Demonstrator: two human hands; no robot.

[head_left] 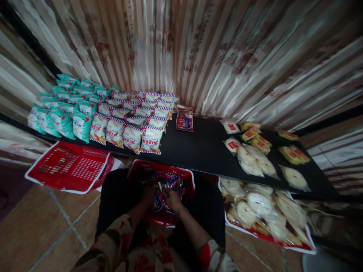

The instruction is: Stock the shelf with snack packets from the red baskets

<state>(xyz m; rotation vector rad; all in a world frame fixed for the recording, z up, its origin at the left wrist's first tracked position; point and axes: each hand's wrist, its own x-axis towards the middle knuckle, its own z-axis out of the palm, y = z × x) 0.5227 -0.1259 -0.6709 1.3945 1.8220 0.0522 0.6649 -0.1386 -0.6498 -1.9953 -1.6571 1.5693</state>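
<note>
Between my knees is a red basket (166, 219) with shiny red-and-blue snack packets (172, 181) in it. My right hand (171, 198) reaches into it, its fingers closed on the edge of a snack packet. Close by on the left, my left hand (148, 192) is also inside the basket, among the packets. Shadow hides its fingers, so its hold does not show. A single red packet with a blue figure (184, 119) stands on the black shelf (204, 145) ahead, beside the rows of bags.
Teal bags (61, 122) and white-and-orange bags (132, 138) stand in rows on the shelf's left. Its right bears pale round packs (252, 160) and yellow packs (293, 154). A red basket (70, 166) lies at left; another basket (269, 238) holds round packs. Striped curtains (193, 49) hang behind.
</note>
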